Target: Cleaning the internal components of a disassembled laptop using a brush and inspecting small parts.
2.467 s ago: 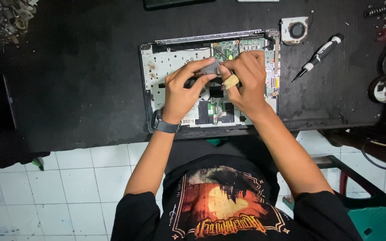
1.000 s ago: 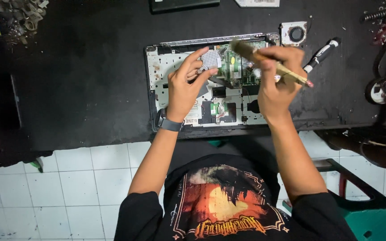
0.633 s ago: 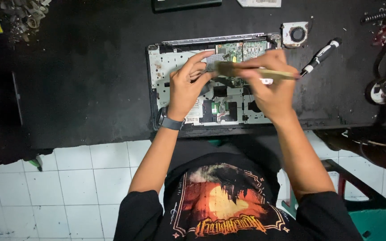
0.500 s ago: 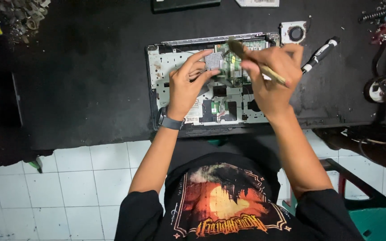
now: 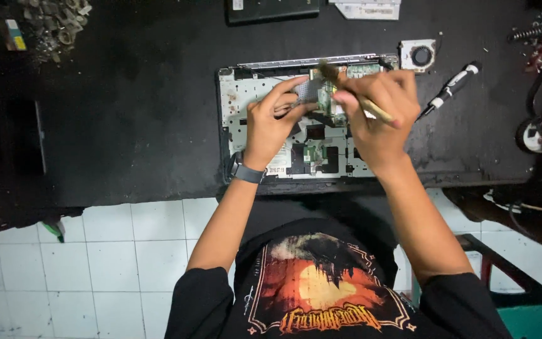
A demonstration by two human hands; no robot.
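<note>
We count one opened laptop base (image 5: 296, 147) at the table's near edge, one brush (image 5: 356, 94). Our right hand (image 5: 377, 116) grips the brush closed; left hand (image 5: 274, 122) pinches a small grey part (image 5: 305, 91).

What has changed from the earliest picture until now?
The right hand took up a brush and now holds its bristles over the top of the opened laptop base. The left hand stayed on the small metal part. The fan and screwdriver did not move.
</note>
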